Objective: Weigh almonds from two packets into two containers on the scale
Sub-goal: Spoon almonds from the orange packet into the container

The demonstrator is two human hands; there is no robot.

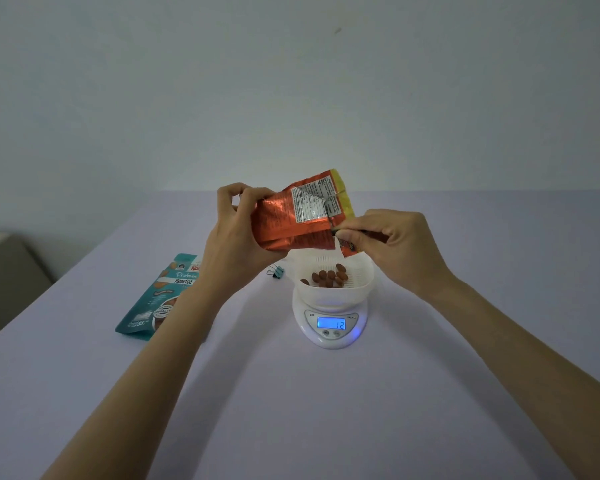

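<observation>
In the head view, an orange foil packet (293, 216) is held tilted in the air at 12 o'clock from the scale (329, 336), its lower corner hanging just over the far rim of the white container (330, 295). The packet's left end is gripped by the left hand (238, 230), with the fingers curled round the far side and the thumb pressed on the near face. The packet's lower right corner is pinched by the right hand (397, 249), the thumb and curled fingers closed together on the foil.

The container is seated on the scale's platform, and about ten almonds (326, 277) are seen lying loose on its slotted floor. A reading of 12 is shown on the lit blue display (330, 323).

A teal packet (153, 303) is laid flat on the pale table (291, 410) at 9 o'clock from the scale, partly hidden by the left forearm. A small teal binder clip (275, 271) is found at 10 o'clock, just beside the container. A beige object (7, 271) is seen beyond the table's edge at 9 o'clock.
</observation>
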